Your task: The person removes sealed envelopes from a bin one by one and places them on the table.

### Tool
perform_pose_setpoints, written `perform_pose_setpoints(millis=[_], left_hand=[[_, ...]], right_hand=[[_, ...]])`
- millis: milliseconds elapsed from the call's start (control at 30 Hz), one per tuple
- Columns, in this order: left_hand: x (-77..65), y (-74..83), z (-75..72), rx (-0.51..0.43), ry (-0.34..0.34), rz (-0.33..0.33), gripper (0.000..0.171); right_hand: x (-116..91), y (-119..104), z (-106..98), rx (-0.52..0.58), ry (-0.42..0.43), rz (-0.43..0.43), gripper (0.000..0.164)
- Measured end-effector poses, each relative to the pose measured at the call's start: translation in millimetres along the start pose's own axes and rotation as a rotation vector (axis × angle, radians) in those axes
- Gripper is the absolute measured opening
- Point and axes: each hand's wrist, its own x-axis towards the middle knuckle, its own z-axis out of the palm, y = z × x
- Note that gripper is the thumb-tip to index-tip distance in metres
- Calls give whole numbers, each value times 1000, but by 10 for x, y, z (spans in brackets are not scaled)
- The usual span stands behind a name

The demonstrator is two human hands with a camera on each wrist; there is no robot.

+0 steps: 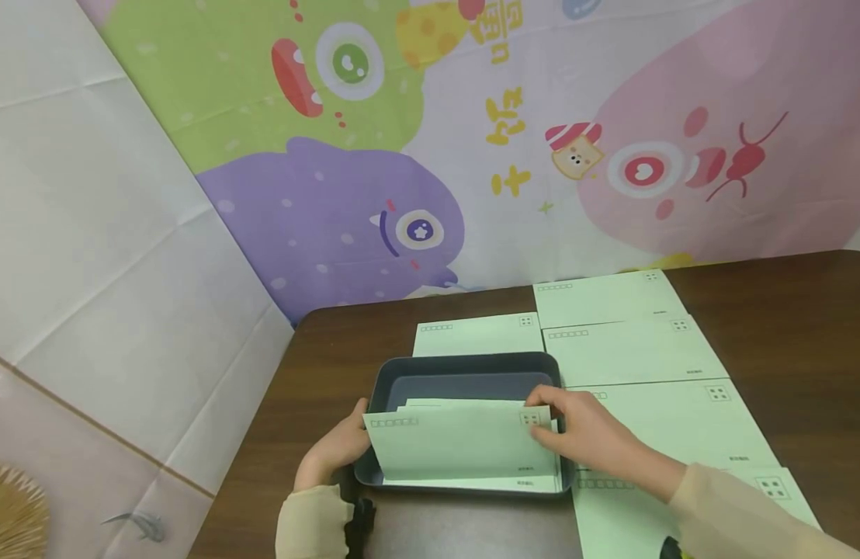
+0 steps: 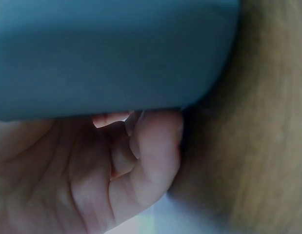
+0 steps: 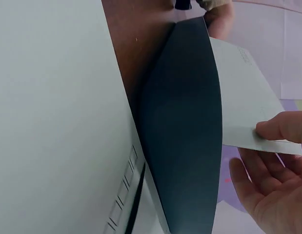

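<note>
A dark blue-grey rectangular tray (image 1: 465, 363) holds a stack of pale green envelopes. My left hand (image 1: 339, 446) grips the tray's left end. In the left wrist view, the curled fingers of that hand (image 2: 87, 175) meet the lower edge of the tray wall (image 2: 107, 68). At its upper right corner, my right hand (image 1: 591, 431) pinches an envelope (image 1: 451, 446) that stands tilted up in the tray, with others behind and under it. The right wrist view shows the right thumb (image 3: 282, 126) on one face of the envelope (image 3: 246, 97) and fingers behind it.
Several envelopes lie flat in an overlapping column (image 1: 632, 353) right of the tray; another envelope (image 1: 472, 338) lies behind it, partly hidden. All rest on a brown wooden table (image 1: 807, 341). A cartoon-printed cloth (image 1: 486, 233) hangs along the back edge, and a white wall stands left.
</note>
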Motion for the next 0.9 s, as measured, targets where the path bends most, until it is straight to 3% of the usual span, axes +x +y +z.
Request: perform_pose_setpoints(millis=[133, 267, 733, 900], left_hand=[[-6, -3, -4, -7, -16, 4, 67], [-31, 4, -13, 18, -32, 19, 66], [-35, 18, -14, 36, -54, -74, 68], [-27, 13, -14, 18, -64, -86, 68]], right_hand=[[-62, -11, 11, 43, -27, -36, 17], [-117, 9, 29, 70, -70, -77, 14], [-152, 121, 34, -122, -140, -275, 11], [-172, 99, 26, -41, -149, -203, 9]])
